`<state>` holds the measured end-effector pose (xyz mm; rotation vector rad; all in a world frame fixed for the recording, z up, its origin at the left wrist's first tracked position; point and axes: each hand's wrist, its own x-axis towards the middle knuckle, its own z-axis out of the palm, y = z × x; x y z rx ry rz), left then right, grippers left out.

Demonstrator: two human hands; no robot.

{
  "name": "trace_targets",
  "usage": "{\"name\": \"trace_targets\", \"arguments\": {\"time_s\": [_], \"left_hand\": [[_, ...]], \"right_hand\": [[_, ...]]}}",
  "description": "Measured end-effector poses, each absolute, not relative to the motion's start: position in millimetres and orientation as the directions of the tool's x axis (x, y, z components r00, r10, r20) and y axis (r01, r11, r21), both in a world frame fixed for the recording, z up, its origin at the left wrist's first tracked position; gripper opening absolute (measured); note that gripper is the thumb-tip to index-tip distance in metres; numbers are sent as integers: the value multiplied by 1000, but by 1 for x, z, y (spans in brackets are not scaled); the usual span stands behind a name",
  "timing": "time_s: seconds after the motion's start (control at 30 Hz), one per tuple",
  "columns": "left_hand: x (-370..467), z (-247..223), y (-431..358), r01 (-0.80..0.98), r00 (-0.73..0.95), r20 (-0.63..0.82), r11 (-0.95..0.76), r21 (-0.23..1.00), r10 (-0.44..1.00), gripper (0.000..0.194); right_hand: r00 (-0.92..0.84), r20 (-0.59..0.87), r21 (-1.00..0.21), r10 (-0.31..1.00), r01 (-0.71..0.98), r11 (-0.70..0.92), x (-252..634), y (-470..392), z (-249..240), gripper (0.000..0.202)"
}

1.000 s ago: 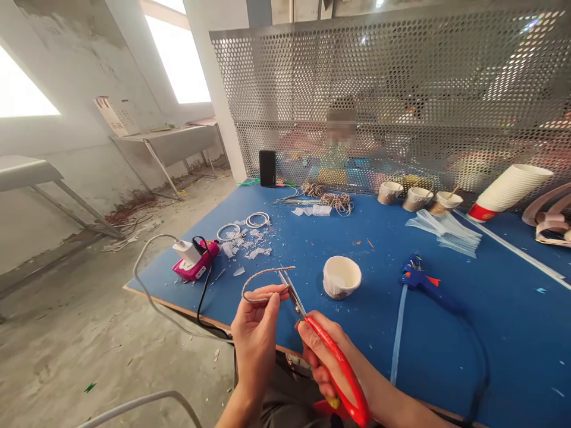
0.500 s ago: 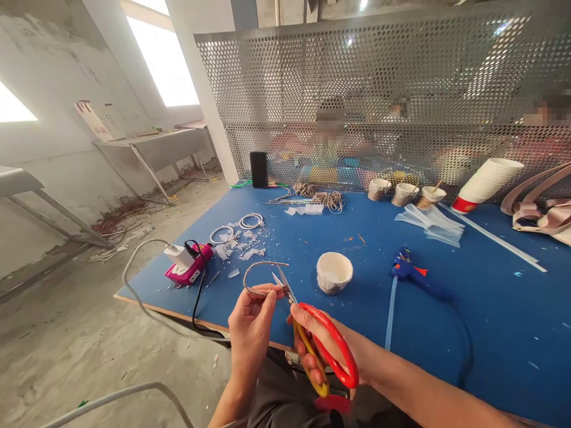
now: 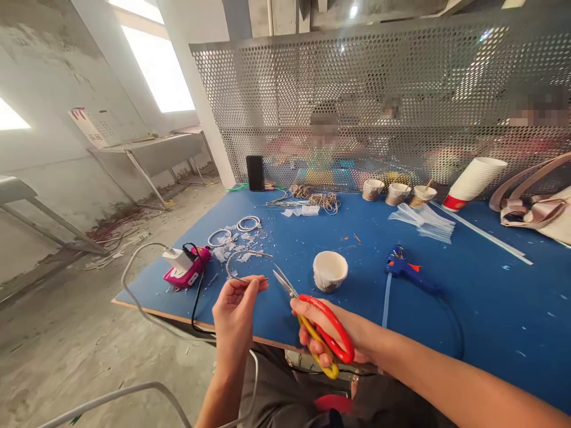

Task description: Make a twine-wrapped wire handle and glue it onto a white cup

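My left hand [image 3: 236, 309] pinches a thin brown cord [image 3: 232, 259] near one end, and the rest loops up and to the right above the table. In my right hand [image 3: 319, 333] are scissors [image 3: 285, 282] with one red and one yellow handle. Their blades are slightly apart and point up-left, a short gap to the right of the cord's pinched end. Just beyond the scissors stands a white paper cup [image 3: 330, 272] with a wrapped outside, upright on the blue table [image 3: 285, 238].
A blue glue gun [image 3: 404, 264] lies on the right. Behind are cord bundles [image 3: 323, 202], a phone [image 3: 256, 173], several small cups, stacked paper cups [image 3: 479, 178] and clear strips [image 3: 422, 222]. White rings [image 3: 248, 223], scraps and a pink power strip [image 3: 187, 270] are on the left.
The scissor blades have come away from the cord, leaving a gap. My left hand has moved left with the cord. The view has shifted slightly.
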<state>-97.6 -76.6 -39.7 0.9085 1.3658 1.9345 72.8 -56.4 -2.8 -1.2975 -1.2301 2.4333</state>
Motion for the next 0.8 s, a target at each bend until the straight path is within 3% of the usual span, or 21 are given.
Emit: {"name": "trace_targets", "arguments": {"time_s": [0.07, 0.13, 0.23, 0.37, 0.47, 0.53, 0.63, 0.73, 0.8], "left_hand": [[-106, -32, -74, -84, -614, 223, -344, 935, 757, 12], [-114, -22, -71, -61, -644, 269, -398, 915, 716, 13], [-122, -6, -65, -2, -680, 324, -444, 896, 658, 13], [-120, 8, -56, 62, -656, 390, -469, 881, 646, 13], [-113, 13, -52, 76, -618, 414, -474, 877, 668, 14], [-108, 14, -49, 90, -599, 412, -454, 887, 686, 14], [-100, 16, -42, 108, -551, 396, -408, 907, 735, 14], [-88, 17, -29, 103, -449, 348, -340, 935, 823, 14], [-77, 18, -19, 96, -348, 302, -287, 953, 888, 13]], "right_hand": [[-614, -620, -777, 488, 398, -487, 84, -57, 3, 42], [-600, -499, -834, 625, 528, -159, 97, -60, 10, 37], [-540, -271, -646, 797, 716, 266, 110, -63, 18, 45], [-543, -121, -405, 831, 791, 458, 115, -63, 16, 56], [-589, -69, -309, 805, 780, 545, 121, -61, 16, 49], [-587, 18, -356, 809, 752, 554, 132, -56, 22, 48], [-447, 201, -420, 872, 765, 489, 152, -36, 36, 46], [-277, 269, -304, 923, 885, 354, 167, 4, 41, 47], [-250, 168, -175, 953, 944, 279, 170, 34, 34, 46]]}}
